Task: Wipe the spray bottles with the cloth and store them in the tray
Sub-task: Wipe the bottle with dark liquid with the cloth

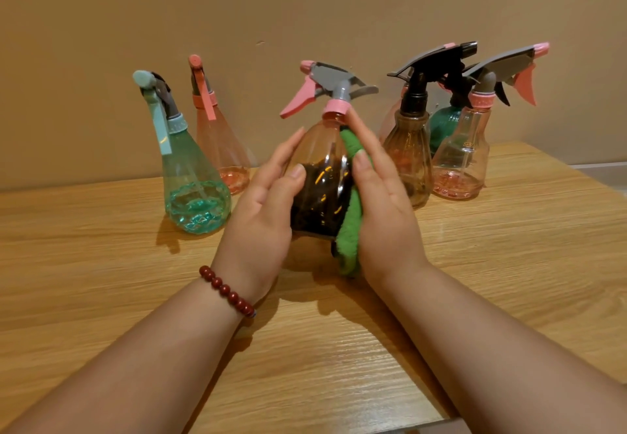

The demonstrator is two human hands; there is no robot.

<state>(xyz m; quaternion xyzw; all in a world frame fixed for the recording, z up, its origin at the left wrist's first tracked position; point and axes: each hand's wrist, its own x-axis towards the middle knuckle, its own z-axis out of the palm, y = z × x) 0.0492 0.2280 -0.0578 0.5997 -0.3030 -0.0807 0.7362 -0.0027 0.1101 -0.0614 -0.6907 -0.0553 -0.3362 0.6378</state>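
Indoors here, and it reads as a home room rather than a workplace: a wood-grain counter (509,264) sits flush against a plain beige painted wall (305,2), a small scuff (260,43) in the paint, warm yellowish light over everything. Along the back stand household plastic spray bottles (459,162) in pink, teal and brown, ordinary domestic kit.

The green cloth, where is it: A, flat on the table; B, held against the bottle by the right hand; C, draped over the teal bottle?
B: the right hand presses the green cloth against the pink-capped bottle, which the left hand holds.
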